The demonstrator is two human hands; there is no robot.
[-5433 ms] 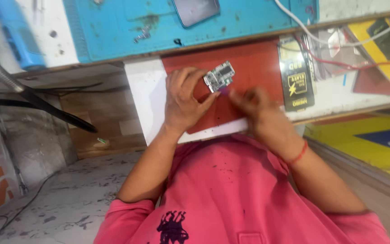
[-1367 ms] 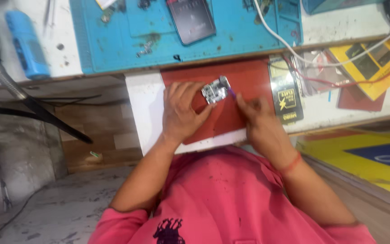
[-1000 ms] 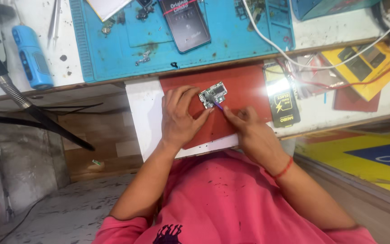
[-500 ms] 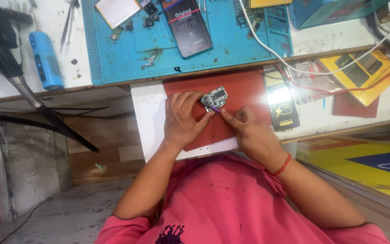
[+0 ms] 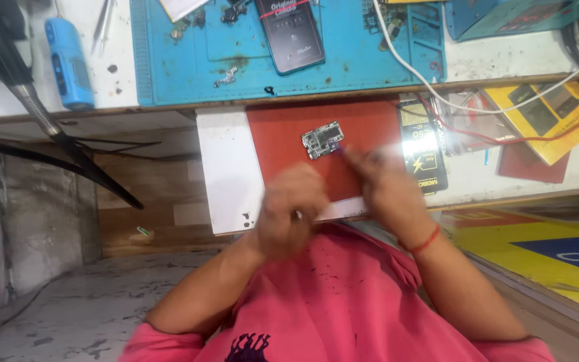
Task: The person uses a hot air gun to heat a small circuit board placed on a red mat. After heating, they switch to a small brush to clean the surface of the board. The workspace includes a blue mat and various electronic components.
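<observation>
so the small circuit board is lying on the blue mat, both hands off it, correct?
Not quite. The head view shows the small circuit board lying on the red mat, not the blue mat, which sits further back. Both hands are off it: left hand, right hand.

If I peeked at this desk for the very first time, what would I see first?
Probably the little green circuit board lying alone on the red mat, just beyond the right hand. The left hand is blurred and drawn back near the mat's front edge, off the board. Behind them a big blue work mat holds a dark phone, with a blue tool to its left.
</observation>
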